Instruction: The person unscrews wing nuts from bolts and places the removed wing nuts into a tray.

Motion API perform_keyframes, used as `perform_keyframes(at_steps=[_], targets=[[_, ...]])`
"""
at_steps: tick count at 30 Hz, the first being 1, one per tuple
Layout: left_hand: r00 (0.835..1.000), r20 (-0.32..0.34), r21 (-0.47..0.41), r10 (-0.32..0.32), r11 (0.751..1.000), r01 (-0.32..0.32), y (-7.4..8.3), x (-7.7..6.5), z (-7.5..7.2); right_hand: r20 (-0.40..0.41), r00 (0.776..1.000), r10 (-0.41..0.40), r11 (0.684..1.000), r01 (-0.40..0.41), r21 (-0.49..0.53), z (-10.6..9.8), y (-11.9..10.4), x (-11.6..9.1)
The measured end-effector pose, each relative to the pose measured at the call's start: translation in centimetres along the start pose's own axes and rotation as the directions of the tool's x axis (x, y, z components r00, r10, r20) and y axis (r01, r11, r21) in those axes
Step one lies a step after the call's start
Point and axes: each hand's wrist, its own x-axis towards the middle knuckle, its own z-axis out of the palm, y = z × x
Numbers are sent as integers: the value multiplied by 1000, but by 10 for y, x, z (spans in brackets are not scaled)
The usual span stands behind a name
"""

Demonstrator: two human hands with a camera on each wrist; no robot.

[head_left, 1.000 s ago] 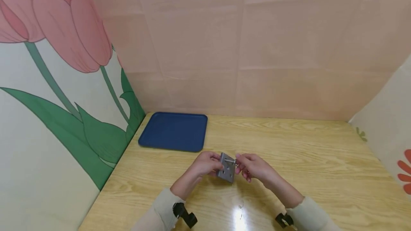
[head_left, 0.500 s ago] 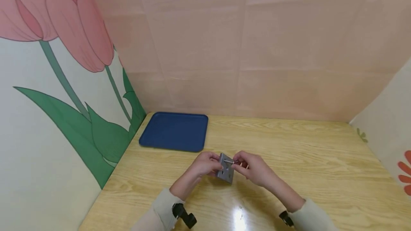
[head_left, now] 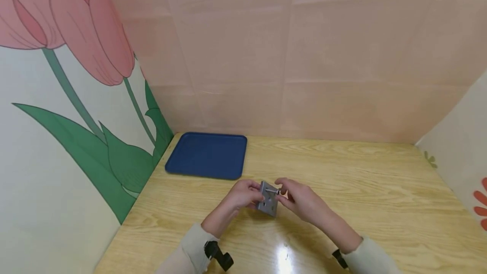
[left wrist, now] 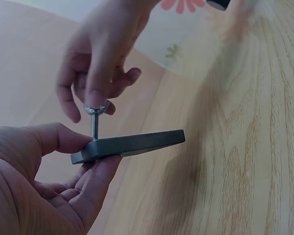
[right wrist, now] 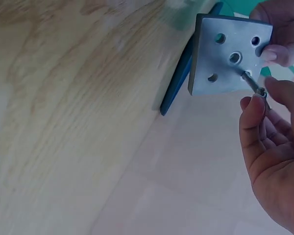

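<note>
My left hand (head_left: 242, 194) grips a square grey metal plate (head_left: 268, 203) by one edge, thumb on one face and fingers on the other. Several round holes show in the plate (left wrist: 137, 143), which is held tilted above the table. A silver wing screw (left wrist: 95, 122) stands in a corner hole, much of its threaded shank showing. At the head of this wing screw (right wrist: 255, 85), my right hand (right wrist: 279, 142) has thumb and forefinger on either side, pinching it. The other fingers of my right hand (head_left: 304, 200) are curled loosely.
A blue tray (head_left: 207, 155) lies at the back left of the wooden table (head_left: 354, 181). Behind it rises a pink wall covering (head_left: 236, 54). A panel with painted tulips (head_left: 87, 33) borders the left side.
My right thumb and fingers have shifted round the wing screw's head, the hand turning. The screw stays in the same corner hole. My left hand and the plate have hardly moved.
</note>
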Motion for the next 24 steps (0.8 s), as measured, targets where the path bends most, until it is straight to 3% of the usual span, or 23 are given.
perform_keyframes(at_steps=[3, 6, 8, 11, 14, 16, 19, 24], targets=[[1000, -1, 3, -4, 1000, 4, 0, 1, 0, -3, 996, 90, 989, -89, 116, -2, 1, -1], [1000, -2, -4, -7, 1000, 7, 0, 1, 1, 30, 973, 228, 936, -227, 269, -3, 3, -1], [1000, -2, -11, -8, 1000, 8, -1, 2, 1, 79, 940, 332, 868, -337, 365, -4, 4, 0], [1000, -2, -16, -7, 1000, 7, -1, 2, 1, 185, 876, 446, 732, -476, 487, -3, 7, 2], [1000, -1, -18, -5, 1000, 5, -1, 2, 2, 285, 827, 484, 615, -554, 561, -2, 9, 2], [1000, 0, -19, -4, 1000, 4, 0, 2, 2, 334, 807, 487, 564, -582, 586, -1, 8, 2], [1000, 1, -23, -4, 1000, 4, 0, 2, 2, 374, 787, 491, 519, -609, 600, -1, 7, 2], [1000, 0, -24, -3, 1000, 3, 0, 2, 2, 394, 782, 484, 497, -616, 611, -1, 8, 2]])
